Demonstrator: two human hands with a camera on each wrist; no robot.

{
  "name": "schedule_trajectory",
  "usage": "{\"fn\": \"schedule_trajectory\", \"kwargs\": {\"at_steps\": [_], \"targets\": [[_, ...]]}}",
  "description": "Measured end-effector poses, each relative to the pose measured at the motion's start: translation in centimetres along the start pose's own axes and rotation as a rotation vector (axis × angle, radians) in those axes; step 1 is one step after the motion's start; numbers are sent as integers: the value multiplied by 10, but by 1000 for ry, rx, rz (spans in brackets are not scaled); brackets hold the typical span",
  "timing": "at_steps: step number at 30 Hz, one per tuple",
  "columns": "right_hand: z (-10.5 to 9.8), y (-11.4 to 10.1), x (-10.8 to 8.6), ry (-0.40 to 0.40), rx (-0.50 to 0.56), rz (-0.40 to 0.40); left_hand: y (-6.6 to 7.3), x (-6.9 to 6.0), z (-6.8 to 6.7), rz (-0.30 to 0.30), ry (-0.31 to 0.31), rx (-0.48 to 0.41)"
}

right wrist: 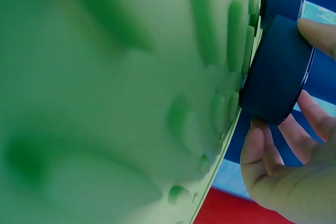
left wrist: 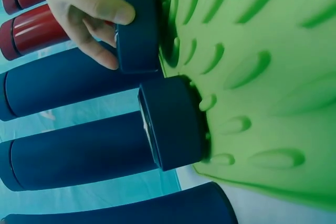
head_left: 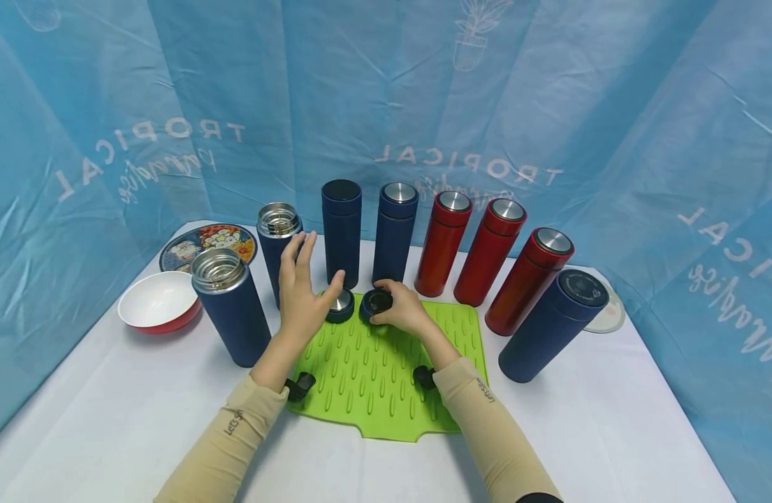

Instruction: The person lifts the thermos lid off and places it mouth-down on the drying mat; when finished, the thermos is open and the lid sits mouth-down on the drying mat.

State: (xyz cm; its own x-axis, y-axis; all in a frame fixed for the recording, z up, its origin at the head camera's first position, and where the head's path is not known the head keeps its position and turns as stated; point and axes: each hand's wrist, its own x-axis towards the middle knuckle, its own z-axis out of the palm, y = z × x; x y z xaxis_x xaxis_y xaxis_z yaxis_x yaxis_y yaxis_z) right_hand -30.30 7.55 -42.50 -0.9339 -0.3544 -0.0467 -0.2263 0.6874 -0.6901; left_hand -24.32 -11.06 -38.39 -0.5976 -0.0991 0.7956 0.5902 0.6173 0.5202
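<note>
At the far edge of the green mat [head_left: 386,391], our right hand [head_left: 406,307] has a narrow grip on a black-topped lid [head_left: 376,304]; our left hand [head_left: 302,297], fingers wide and holding nothing, is near the silver-topped lid [head_left: 340,313]. A shallow pinch could let the lid slip, and our left forearm, swinging outward, could tip the near blue bottle [head_left: 237,318]. Left of the mat, that and the far blue bottle [head_left: 274,251] stand uncapped, contents hidden; we see nothing inside the bowl [head_left: 153,307].
</note>
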Motion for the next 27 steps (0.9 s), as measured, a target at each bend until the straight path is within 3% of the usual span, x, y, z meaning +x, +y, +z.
{"fn": "schedule_trajectory", "kwargs": {"at_steps": [18,27], "targets": [[2,2,1,-8,-20,-11,-2,5,-4,-26,-116,10],[3,2,1,-33,-27,-17,-4,11,-3,-122,-228,14]]}}
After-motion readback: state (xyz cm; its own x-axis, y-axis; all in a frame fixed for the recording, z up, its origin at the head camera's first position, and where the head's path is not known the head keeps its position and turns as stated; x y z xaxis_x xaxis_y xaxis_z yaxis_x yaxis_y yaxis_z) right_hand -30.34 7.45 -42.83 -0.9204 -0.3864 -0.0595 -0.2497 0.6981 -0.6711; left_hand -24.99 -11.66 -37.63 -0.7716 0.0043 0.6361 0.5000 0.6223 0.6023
